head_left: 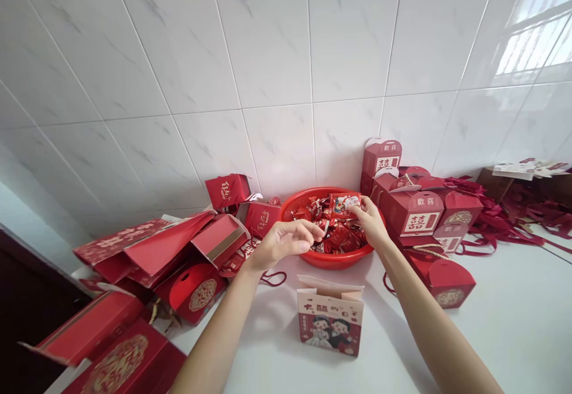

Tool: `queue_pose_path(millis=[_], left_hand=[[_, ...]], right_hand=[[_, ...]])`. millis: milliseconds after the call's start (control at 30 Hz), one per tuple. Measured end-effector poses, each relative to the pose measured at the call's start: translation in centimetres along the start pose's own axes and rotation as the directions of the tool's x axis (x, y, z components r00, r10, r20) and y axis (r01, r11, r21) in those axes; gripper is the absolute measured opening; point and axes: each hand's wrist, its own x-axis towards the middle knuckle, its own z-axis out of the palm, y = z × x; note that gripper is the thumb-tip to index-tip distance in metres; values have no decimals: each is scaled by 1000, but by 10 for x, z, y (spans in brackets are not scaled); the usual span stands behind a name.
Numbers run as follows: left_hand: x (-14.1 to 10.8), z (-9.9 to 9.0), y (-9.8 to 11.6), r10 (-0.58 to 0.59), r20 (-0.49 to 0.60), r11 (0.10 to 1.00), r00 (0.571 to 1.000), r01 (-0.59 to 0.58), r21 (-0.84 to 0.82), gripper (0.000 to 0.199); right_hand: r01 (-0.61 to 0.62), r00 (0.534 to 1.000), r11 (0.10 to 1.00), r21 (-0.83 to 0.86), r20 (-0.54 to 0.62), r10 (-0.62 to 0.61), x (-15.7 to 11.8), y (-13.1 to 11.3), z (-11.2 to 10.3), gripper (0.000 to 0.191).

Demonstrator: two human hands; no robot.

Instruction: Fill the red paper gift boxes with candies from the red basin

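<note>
A red plastic basket (288, 208) heaped with red-wrapped sweets (342, 236) stands against the wall. Over its right side, my right hand (370, 220) pinches a red packet (343, 204) with a cartoon print. My left hand (288, 242) hovers at the basket's front left rim, thumb and fingers apart and nothing visible between them. Nearer to me, between my forearms, a small gift box (330, 322) with a cartoon bride and groom stands upright, its top flaps open. The inside of the box is mostly hidden.
Red gift boxes (203, 292) lie piled on the left, some open. More red boxes (417, 209) are stacked on the right, with dark red ribbons (480, 209) beyond them. A tiled wall (277, 143) closes off the back of the white table (268, 358).
</note>
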Motion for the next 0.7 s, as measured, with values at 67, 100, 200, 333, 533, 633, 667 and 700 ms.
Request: queue_pose_path(millis=[67, 100, 200, 333, 533, 633, 667, 700], left_hand=[[-10, -2, 13, -46, 141, 990, 989, 26, 139, 13], [-12, -2, 19, -93, 207, 973, 974, 45, 227, 12], [-16, 2, 29, -218, 327, 906, 920, 66, 419, 14], [-19, 11, 38, -183, 345, 913, 921, 29, 407, 23], [-17, 17, 34, -158, 261, 914, 952, 41, 404, 18], [-13, 19, 24, -141, 120, 869, 983, 64, 491, 27], [-12, 19, 21, -141, 77, 850, 987, 81, 520, 27], [-10, 20, 19, -145, 43, 836, 989, 99, 539, 25]], right_hand=[[23, 1000, 999, -23, 18, -22, -5, -9, 1, 41], [44, 998, 998, -39, 48, -43, -9, -16, 1, 41], [148, 969, 985, -90, 210, -126, -24, -43, -3, 40], [293, 901, 951, -98, 362, -241, -48, -77, -10, 34], [422, 836, 898, -123, 435, -334, -72, -101, -17, 31], [455, 805, 865, -211, 512, -298, -79, -107, -18, 30], [475, 787, 845, -245, 548, -284, -81, -108, -18, 29], [504, 764, 818, -277, 585, -273, -83, -109, -18, 27]])
